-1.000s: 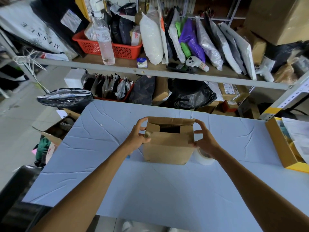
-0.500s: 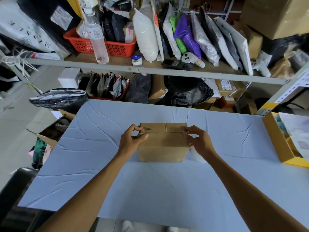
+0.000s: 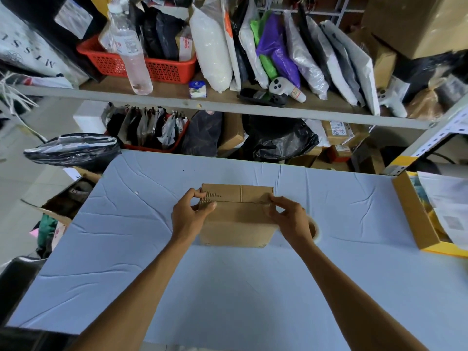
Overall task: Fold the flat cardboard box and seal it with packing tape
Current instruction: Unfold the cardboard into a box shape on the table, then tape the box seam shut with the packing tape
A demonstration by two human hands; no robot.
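- The cardboard box (image 3: 238, 224) stands mid-table with its top flaps folded down, well apart from every edge of the table (image 3: 228, 300).
- Left hand (image 3: 188, 220): fingers curled round the box's top left corner.
- Right hand (image 3: 291, 219): fingers pinching the box's top right edge.
- A tape roll (image 3: 317, 233) lies just right of the box, partly behind that hand.
- A yellow-edged tray (image 3: 415, 216) at the table's right edge holds papers.

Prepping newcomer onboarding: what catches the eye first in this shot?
The cardboard box sits centred on the blue table, top flaps folded shut, with the left grip and right grip pinching its upper corners. A tape roll peeks out behind the right wrist. Beyond, a crammed shelf holds a red basket and clear bottle.
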